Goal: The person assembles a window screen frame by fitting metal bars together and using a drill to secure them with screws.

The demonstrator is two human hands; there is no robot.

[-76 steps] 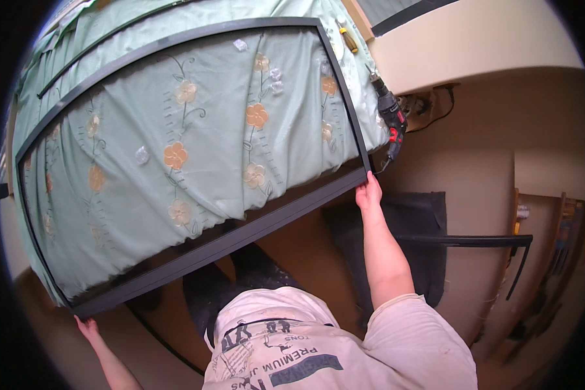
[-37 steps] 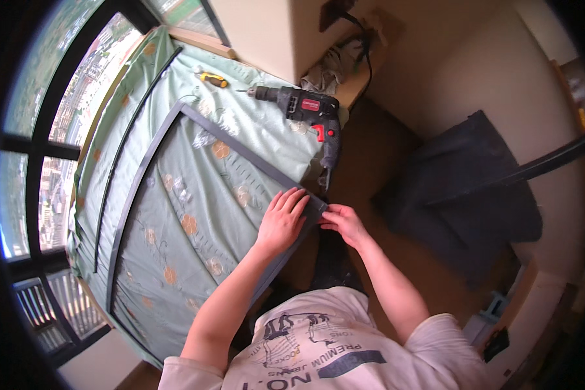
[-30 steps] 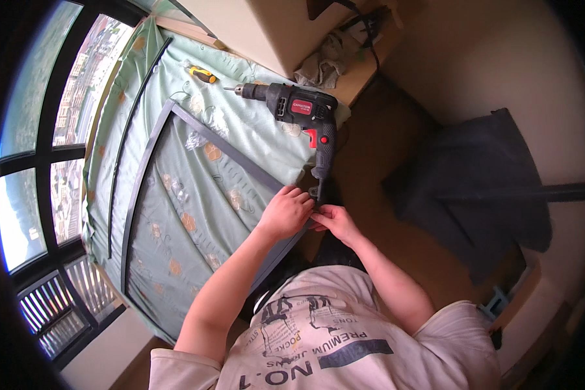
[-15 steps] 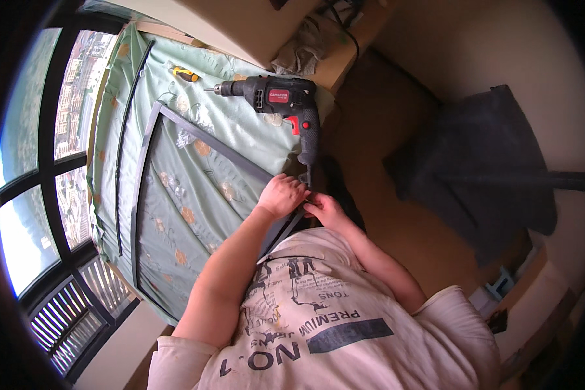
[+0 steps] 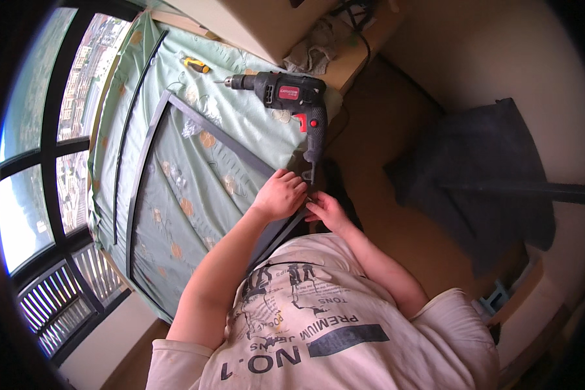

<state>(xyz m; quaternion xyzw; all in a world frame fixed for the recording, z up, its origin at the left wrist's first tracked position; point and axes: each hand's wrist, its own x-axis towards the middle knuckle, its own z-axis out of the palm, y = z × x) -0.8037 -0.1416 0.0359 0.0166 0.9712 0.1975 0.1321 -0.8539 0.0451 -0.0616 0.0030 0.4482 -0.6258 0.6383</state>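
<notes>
A dark grey rectangular frame (image 5: 226, 138) lies on a pale green flowered cloth (image 5: 195, 172), its near right corner at my hands. My left hand (image 5: 281, 195) is closed over that corner, fingers curled round the bar. Just right of it, my right hand (image 5: 328, 212) has thumb and fingertips pinched together at the corner's edge. Whatever sits between those fingertips is too small and covered to name. Beyond my hands a black and red power drill (image 5: 286, 94) rests on its side, bit toward the left, handle toward me.
A yellow and black screwdriver (image 5: 195, 65) lies left of the drill. One long thin black strip (image 5: 134, 104) runs along the cloth's window side. The window (image 5: 49, 156) stands at left. A crumpled grey rag (image 5: 312, 55) sits on a wooden surface behind; dark fabric (image 5: 481, 182) is at right.
The view has shifted slightly, so the drill, frame and screwdriver appear a little to the right. Both hands stay at the frame's corner with nearly the same grip.
</notes>
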